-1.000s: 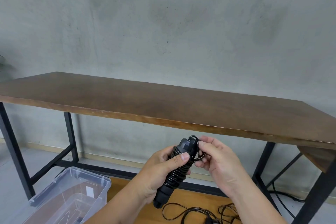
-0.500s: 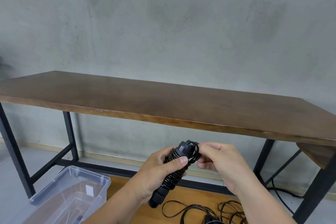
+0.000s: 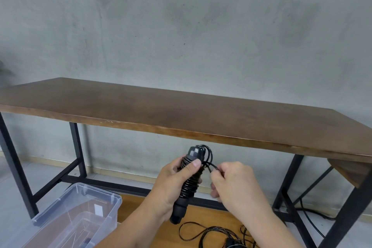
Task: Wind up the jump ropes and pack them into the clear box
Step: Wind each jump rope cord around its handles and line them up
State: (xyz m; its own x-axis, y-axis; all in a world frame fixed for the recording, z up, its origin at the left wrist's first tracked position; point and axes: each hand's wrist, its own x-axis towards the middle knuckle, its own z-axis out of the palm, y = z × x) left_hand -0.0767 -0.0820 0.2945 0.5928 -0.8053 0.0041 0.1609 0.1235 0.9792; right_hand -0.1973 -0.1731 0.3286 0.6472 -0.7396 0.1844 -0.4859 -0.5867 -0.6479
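Observation:
My left hand [image 3: 174, 182] grips the black handles of a jump rope [image 3: 188, 185], held upright below the table's front edge, with thin black cord wound around them. My right hand [image 3: 231, 181] pinches the loose end of that cord just right of the handles' top. Several loops stick out at the top of the bundle. More black jump rope [image 3: 211, 234] lies tangled on the wooden floor panel below my hands. The clear box [image 3: 100, 197] stands open on the floor at lower left.
A long brown wooden table [image 3: 181, 115] on black metal legs stands in front of me against a grey concrete wall. A black cable [image 3: 310, 219] runs along the floor under the table's right end.
My right hand has pulled the cord end a little to the right, away from the handles' top. The left hand keeps its grip on the bundle.

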